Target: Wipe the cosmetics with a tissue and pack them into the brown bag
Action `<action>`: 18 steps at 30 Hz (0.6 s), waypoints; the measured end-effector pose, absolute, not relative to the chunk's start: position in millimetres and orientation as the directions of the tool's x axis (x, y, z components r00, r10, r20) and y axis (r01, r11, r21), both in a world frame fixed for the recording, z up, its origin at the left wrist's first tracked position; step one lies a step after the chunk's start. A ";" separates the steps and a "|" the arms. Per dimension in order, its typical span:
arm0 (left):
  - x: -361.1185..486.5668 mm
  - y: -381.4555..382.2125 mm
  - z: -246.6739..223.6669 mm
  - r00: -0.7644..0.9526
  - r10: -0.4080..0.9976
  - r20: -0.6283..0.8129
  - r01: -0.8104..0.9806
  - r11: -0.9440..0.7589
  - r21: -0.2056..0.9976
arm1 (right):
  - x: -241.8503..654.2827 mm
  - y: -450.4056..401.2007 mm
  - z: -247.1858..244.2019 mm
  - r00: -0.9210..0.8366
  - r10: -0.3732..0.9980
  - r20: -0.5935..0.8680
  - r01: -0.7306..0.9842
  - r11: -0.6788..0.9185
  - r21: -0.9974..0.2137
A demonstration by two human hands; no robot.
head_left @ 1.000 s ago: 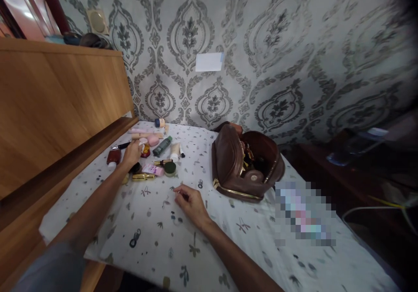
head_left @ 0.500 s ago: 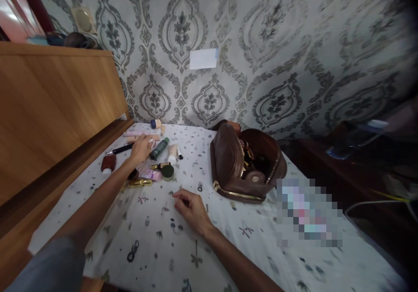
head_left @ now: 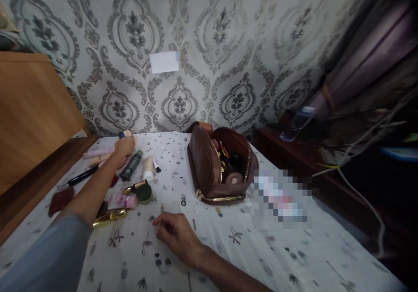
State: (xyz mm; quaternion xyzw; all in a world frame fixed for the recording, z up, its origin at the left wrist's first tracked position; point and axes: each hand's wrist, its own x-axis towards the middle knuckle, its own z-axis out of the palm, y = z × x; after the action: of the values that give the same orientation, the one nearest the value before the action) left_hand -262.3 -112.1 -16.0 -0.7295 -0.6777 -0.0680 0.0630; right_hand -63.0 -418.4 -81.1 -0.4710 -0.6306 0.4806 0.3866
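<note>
My left hand [head_left: 124, 146] reaches to the back left, right by a small jar with a blue part [head_left: 124, 134]; its fingers are bent and what they hold, if anything, is too small to tell. My right hand [head_left: 174, 233] rests on the patterned cloth [head_left: 202, 235] with curled fingers and nothing visible in them. Between and around the hands lie a green tube [head_left: 131, 165], a cream tube [head_left: 148, 167], a round dark green jar [head_left: 144, 193], a pink tube [head_left: 126, 201], a gold tube [head_left: 109, 218] and a black pen-like item [head_left: 82, 176].
An open brown bag [head_left: 209, 165] with items inside stands right of centre. A wooden cabinet [head_left: 35, 117] borders the left side. At the right are a clear bottle [head_left: 297, 124], white cables and a pixelated item on the cloth [head_left: 281, 198].
My left hand has moved back, away from the pale tubes, to beside the small jar. The view has turned to the right. My right hand stays curled on the cloth.
</note>
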 end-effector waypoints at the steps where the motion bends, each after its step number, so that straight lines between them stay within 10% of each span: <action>1: -260.4 -106.6 -18.1 0.047 0.983 0.175 0.999 -0.048 0.002 | -62.8 -418.5 -81.4 -0.258 0.966 0.031 0.228 0.092 -0.969; 18: -303.2 -27.3 -5.0 -0.132 0.988 0.082 0.991 0.129 0.035 | -60.6 -416.1 -88.7 -0.278 0.961 0.009 0.292 0.093 -0.952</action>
State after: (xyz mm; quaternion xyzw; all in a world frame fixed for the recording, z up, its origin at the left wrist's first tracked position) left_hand -303.2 -27.3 -5.0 -0.6586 -0.7512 -0.0402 0.0193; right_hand -60.6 -416.1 -88.7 -0.4837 -0.6476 0.4684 0.3567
